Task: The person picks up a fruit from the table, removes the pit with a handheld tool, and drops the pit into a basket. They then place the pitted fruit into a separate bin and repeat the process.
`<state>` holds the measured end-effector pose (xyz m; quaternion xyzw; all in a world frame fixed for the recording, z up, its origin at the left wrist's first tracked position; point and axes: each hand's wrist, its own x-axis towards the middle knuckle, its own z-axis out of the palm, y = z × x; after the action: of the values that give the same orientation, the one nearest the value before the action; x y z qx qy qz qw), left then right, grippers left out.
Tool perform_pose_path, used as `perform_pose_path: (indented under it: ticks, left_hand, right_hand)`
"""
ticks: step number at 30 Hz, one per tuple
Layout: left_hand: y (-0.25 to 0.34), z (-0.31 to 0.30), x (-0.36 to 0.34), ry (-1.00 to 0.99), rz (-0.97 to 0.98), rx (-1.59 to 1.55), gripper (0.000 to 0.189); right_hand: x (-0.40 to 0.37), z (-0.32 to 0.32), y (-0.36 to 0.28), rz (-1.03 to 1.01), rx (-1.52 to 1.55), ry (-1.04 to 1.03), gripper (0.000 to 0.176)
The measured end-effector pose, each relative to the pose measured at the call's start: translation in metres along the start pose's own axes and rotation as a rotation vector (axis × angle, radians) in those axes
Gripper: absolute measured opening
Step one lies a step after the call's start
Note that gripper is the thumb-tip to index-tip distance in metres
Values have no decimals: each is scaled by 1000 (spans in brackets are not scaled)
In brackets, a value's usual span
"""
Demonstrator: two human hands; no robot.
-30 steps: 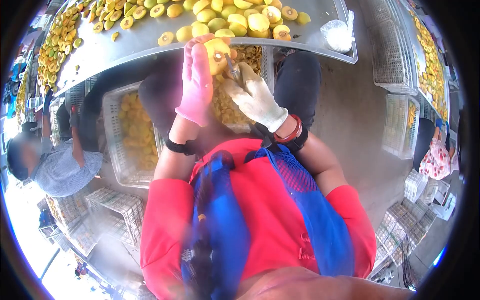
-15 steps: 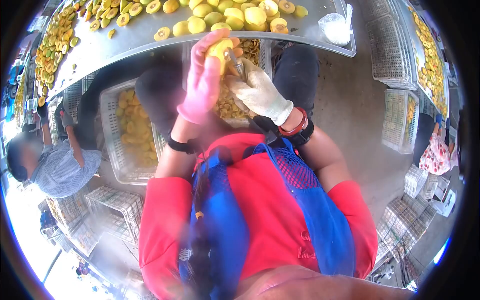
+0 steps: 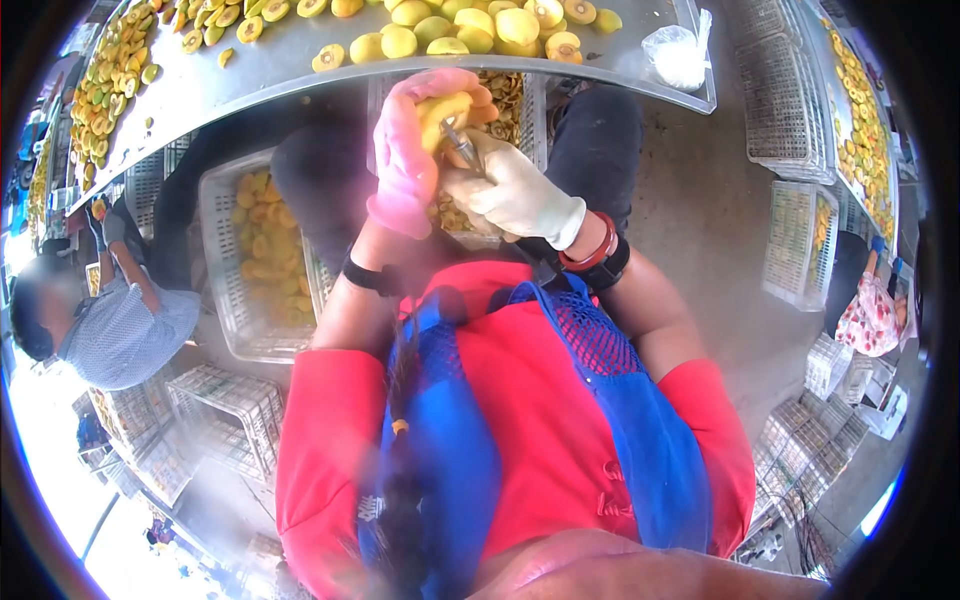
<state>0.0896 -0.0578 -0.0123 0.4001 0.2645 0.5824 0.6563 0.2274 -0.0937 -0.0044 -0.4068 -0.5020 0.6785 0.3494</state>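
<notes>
In a pink glove, my left hand (image 3: 408,150) is closed around a yellow peach half (image 3: 437,118), holding it in front of the table edge. My right hand (image 3: 515,190), gloved in white, grips a slim metal hand tool (image 3: 462,148). The tool's tip is right at the cut face of the peach. Fingers partly hide both the peach and the tool's working end. Below my hands, between my knees, a crate of cut peach pieces (image 3: 505,105) shows in part.
Ahead lies a metal table (image 3: 300,85) bearing many peach halves (image 3: 440,30) and a white plastic bag (image 3: 676,58). A white crate of peaches (image 3: 268,255) stands at my left. Stacked crates (image 3: 785,110) are at the right. A co-worker (image 3: 125,325) sits at left, another (image 3: 868,310) far right.
Both my hands have come slightly down towards me with the peach, and the tool has tilted a little. The co-worker at left has moved their hands and now holds up a yellow piece.
</notes>
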Motion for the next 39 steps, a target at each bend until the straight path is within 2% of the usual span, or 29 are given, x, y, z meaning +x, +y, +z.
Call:
perform_pose_path:
  ticks: [2, 4, 7, 8, 9, 10, 12, 13, 16, 18, 20, 22, 23, 24, 26, 28, 30, 32, 33, 35, 36, 38, 39]
  left_hand:
    - [3, 1, 3, -6, -43, 13, 52]
    - [5, 7, 8, 29, -33, 102, 68]
    - [11, 15, 5, 147, -73, 166, 71]
    - [15, 20, 4, 188, -94, 205, 72]
    - [16, 22, 6, 245, -88, 267, 81]
    - [18, 20, 6, 228, -98, 248, 79]
    - [20, 15, 8, 187, -118, 210, 76]
    - [17, 12, 9, 143, -69, 266, 84]
    - [15, 3, 12, 51, -114, 214, 80]
    - [13, -4, 11, -44, -49, 230, 73]
    - [6, -12, 12, -175, 62, 272, 66]
    - [2, -19, 17, -318, 238, 364, 59]
    - [8, -19, 20, -381, 279, 542, 49]
    - [9, -26, 23, -501, 234, 496, 41]
    - [18, -22, 21, -482, 73, 657, 38]
    - [17, -24, 19, -468, 66, 674, 32]
    - [16, -31, 16, -468, 71, 750, 36]
    - [14, -38, 12, -484, 102, 880, 40]
    - [17, -38, 10, -414, 37, 836, 42]
    - [27, -32, 6, -119, -311, 654, 43]
    - [32, -30, 5, 26, -481, 552, 44]
    - [41, -47, 7, 188, -248, 319, 69]
    - [50, -58, 10, 256, -139, 240, 79]
  right_hand:
    - [-2, 0, -3, 100, 165, -38, 24]
    - [1, 0, 5, -21, 55, 24, 25]
    - [11, 1, 27, -253, -211, 116, 25]
    - [11, 0, 31, -271, -220, 103, 24]
    - [11, 0, 32, -290, -230, 87, 24]
    - [10, 1, 32, -308, -238, 71, 23]
    - [7, 1, 21, -229, -118, -20, 24]
    - [5, 0, 12, -188, -58, -61, 24]
    - [0, -4, -10, 40, -79, -154, 27]
    - [1, -9, -9, 118, -202, -205, 29]
    - [2, -13, -3, 164, -199, -229, 32]
    - [1, -14, 0, 182, -47, -261, 30]
    - [1, -14, -1, 186, 13, -270, 26]
    - [3, -14, -1, 216, 48, -282, 22]
    - [3, -11, -7, 320, 69, -307, 20]
    - [5, -17, -3, 435, 9, -327, 30]
    - [8, -15, 5, 445, -110, -326, 38]
    - [12, -7, 5, 392, -177, -309, 37]
    - [14, -1, 1, 375, -177, -296, 37]
    - [20, 7, -6, 354, -138, -306, 37]
    - [22, 10, -5, 349, -97, -331, 31]
    - [27, 16, 3, 341, -14, -382, 15]
    - [26, 17, 13, 288, -54, -343, 15]
